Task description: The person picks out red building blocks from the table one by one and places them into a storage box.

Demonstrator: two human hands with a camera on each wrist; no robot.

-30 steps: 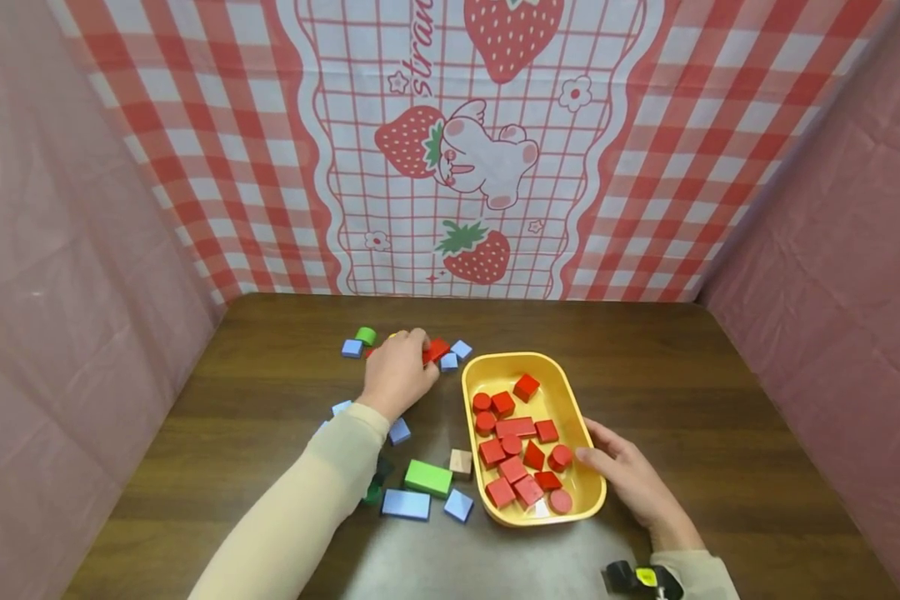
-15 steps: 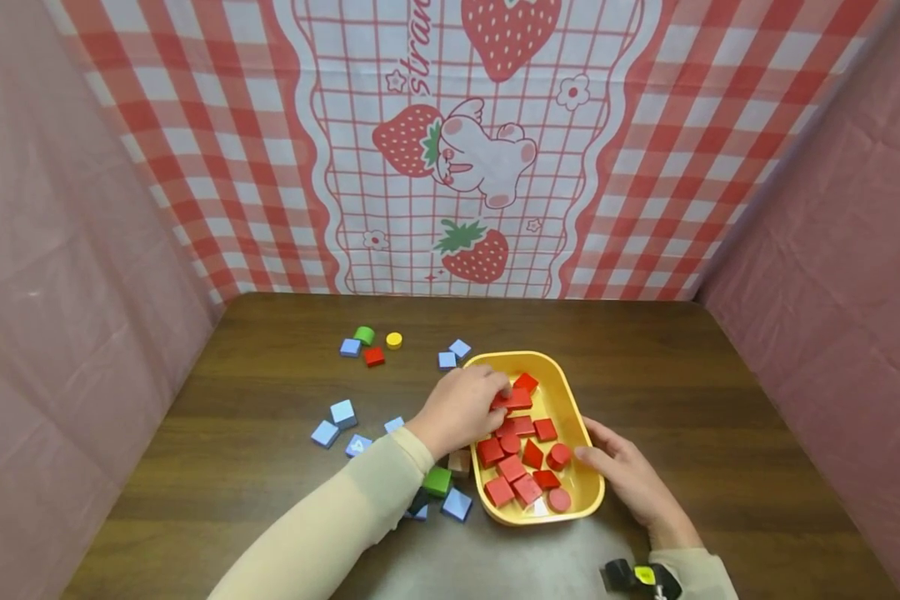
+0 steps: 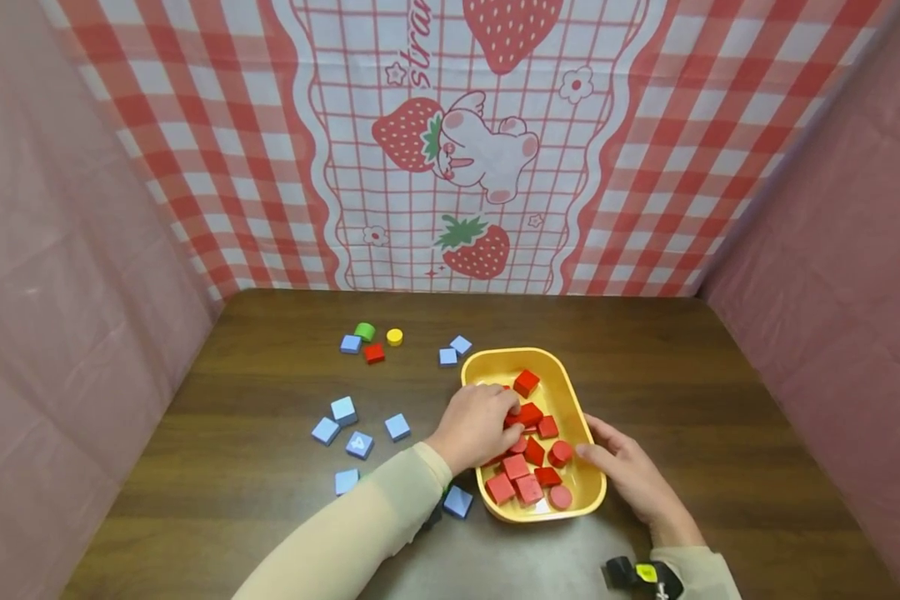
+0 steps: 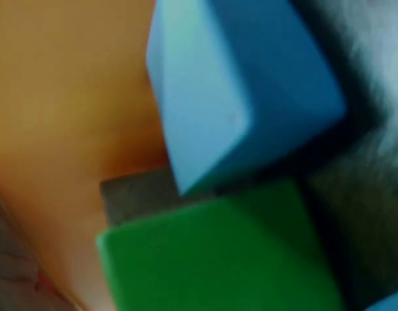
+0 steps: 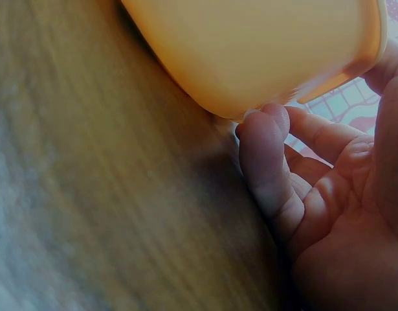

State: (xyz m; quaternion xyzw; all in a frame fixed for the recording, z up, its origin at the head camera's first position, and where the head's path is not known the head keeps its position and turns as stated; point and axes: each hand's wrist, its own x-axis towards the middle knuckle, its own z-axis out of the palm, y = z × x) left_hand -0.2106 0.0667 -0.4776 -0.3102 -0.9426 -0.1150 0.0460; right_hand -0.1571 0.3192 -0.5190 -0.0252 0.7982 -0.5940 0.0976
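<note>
A yellow plastic bin (image 3: pixel 576 402) holds many red wooden blocks, cubes and cylinders among them. My left hand (image 3: pixel 474 425) reaches over its left side, fingers curled on a red block (image 3: pixel 527 415) just above the other blocks. Part of that block is hidden by the fingers. At the bin's right side, my right hand (image 3: pixel 633 477) holds the wall, thumb over the rim. The right wrist view shows its curled fingers (image 5: pixel 263 155) against the outside of the bin. Close up in the left wrist view, a blue block (image 4: pixel 205 97) and a green block (image 4: pixel 218 259) stand by the bin.
Several blue blocks (image 3: pixel 343 410) lie scattered left of the bin. Farther back are a red block (image 3: pixel 374 353), a yellow disc (image 3: pixel 395 337) and a green block (image 3: pixel 365 332). A checked cloth (image 3: pixel 255 167) hangs behind the table, with pink cloths at both sides.
From the back of the table, my left hand has brought the red block to the right and into the bin, then slightly toward me. My right hand stays on the bin.
</note>
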